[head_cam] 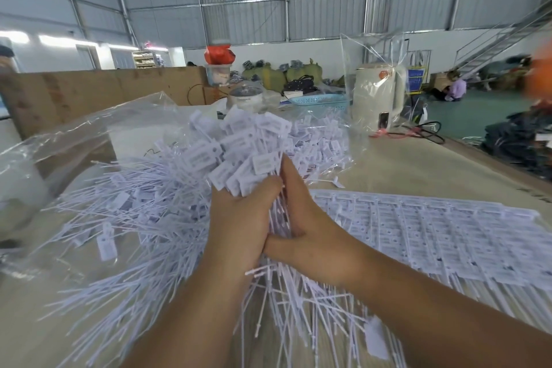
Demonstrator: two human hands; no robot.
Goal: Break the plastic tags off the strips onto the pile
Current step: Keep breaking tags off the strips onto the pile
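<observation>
A thick bundle of white plastic tags (239, 152) stands up between my two hands at the middle of the view. My left hand (239, 224) wraps around the bundle's stems from the left. My right hand (304, 218) presses against the same stems from the right, fingers laid along them, thumb touching the left hand. Label heads fan out above my fingers and thin tails stick out below my wrists. Loose tags lie in a pile (134, 218) on the table to the left. Flat unbroken tag strips (433, 233) lie to the right.
Clear plastic bags (74, 134) sit at the left and a cardboard wall (89, 89) behind them. A cream kettle in plastic (379, 92), a blue basket (319, 100), a pot (245, 95) and cables (418, 131) stand at the table's far end. A person sits on the floor far right.
</observation>
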